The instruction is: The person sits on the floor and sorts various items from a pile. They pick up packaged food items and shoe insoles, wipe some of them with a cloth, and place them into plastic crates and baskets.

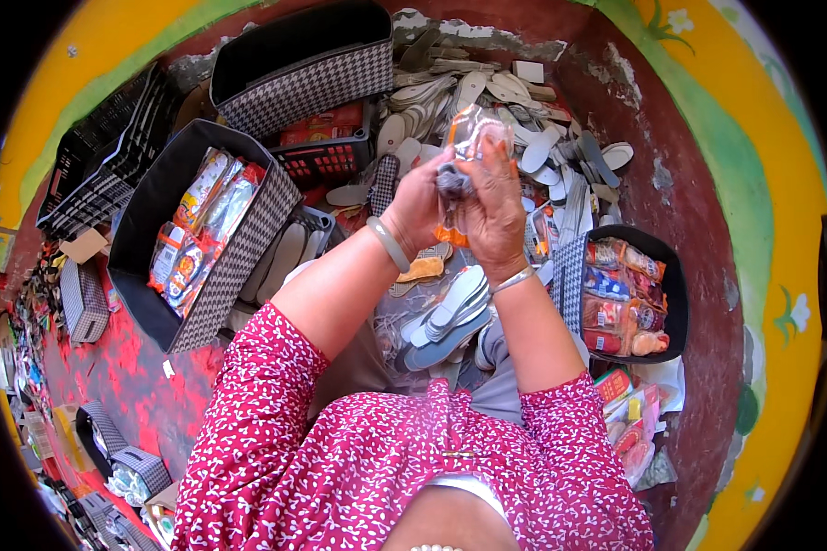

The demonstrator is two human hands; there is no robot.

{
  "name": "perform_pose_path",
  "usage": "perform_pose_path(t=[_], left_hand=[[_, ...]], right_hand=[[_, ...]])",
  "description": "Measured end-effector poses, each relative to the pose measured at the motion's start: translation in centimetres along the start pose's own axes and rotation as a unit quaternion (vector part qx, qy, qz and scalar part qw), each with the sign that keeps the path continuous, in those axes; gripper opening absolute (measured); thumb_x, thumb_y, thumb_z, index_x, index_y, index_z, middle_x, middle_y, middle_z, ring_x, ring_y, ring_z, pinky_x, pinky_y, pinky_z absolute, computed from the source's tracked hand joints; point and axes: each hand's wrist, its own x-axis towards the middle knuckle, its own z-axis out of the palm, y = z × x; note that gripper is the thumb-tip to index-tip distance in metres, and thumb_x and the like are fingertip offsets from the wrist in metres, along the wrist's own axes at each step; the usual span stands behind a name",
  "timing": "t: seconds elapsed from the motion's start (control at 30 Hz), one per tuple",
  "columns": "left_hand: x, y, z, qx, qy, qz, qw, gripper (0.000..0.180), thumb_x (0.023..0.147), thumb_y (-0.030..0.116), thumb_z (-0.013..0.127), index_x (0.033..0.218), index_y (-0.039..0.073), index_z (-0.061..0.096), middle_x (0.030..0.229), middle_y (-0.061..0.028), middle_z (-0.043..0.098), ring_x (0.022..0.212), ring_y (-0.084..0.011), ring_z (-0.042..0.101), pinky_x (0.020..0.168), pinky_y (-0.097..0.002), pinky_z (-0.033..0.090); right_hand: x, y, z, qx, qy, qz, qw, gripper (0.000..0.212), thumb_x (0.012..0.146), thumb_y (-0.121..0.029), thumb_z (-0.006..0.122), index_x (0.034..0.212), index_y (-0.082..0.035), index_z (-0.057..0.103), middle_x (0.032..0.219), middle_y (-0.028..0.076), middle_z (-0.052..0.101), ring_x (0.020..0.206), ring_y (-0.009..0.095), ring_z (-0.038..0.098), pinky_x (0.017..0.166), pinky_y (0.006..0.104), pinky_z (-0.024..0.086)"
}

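Observation:
Both hands are raised in front of me around a clear plastic bag with orange print (471, 127). My left hand (417, 204) grips its left side, and my right hand (496, 204) is wrapped round its right side. Between the hands, a dark grey bundle (452, 181) shows at the bag; its kind is hard to make out. Below them, a stack of grey and white insoles (455, 308) lies at my lap, with a tan insole (421, 269) just beyond it.
A large heap of pale insoles (515, 96) fills the floor ahead. At left, a black-lined houndstooth bin (202, 156) holds bright packets; another (303, 83) stands behind it beside a red-filled crate (326, 151). On the right, a similar bin (675, 294) holds rolled packets.

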Motion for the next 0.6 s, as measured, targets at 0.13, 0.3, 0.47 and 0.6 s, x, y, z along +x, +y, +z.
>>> perform_pose_path(t=[0.13,0.3,0.47,0.6], left_hand=[[-0.2,-0.8,-0.1,0.09,0.064,-0.002,0.994,0.04,0.096,0.031,0.036,0.117,0.0,0.049,0.107,-0.0149,0.06,0.098,-0.0267,0.059,0.089,-0.042,0.047],[-0.1,-2.0,-0.3,0.092,0.096,-0.053,0.99,0.042,0.096,0.032,0.034,0.121,-0.001,0.046,0.112,-0.0169,0.058,0.096,-0.028,0.06,0.089,-0.0412,0.048],[-0.4,-1.3,-0.1,0.116,0.108,-0.048,0.986,0.042,0.095,0.029,0.035,0.123,-0.002,0.044,0.112,-0.0176,0.057,0.097,-0.0276,0.06,0.088,-0.0406,0.049],[-0.1,-1.4,-0.2,0.188,0.153,-0.014,0.97,0.037,0.092,0.022,0.039,0.121,0.001,0.045,0.109,-0.0149,0.058,0.092,-0.0262,0.061,0.084,-0.0403,0.05]], right_hand=[[1.1,2.7,-0.6,-0.017,0.038,0.068,0.997,0.031,0.081,0.004,0.051,0.108,-0.005,0.062,0.122,0.013,0.056,0.119,0.024,0.049,0.103,0.0351,0.032],[0.9,8.7,-2.0,0.275,0.205,0.371,0.863,0.026,0.083,0.004,0.047,0.106,0.001,0.06,0.102,0.008,0.063,0.091,0.016,0.06,0.082,0.0281,0.048],[2.6,8.2,-4.3,0.45,0.296,0.342,0.77,0.024,0.087,0.001,0.047,0.108,-0.004,0.056,0.101,0.005,0.06,0.089,0.015,0.059,0.08,0.0293,0.049],[2.1,2.1,-2.0,0.269,-0.03,0.341,0.9,0.03,0.085,0.0,0.05,0.114,-0.007,0.058,0.112,0.005,0.059,0.102,0.015,0.056,0.09,0.028,0.044]])
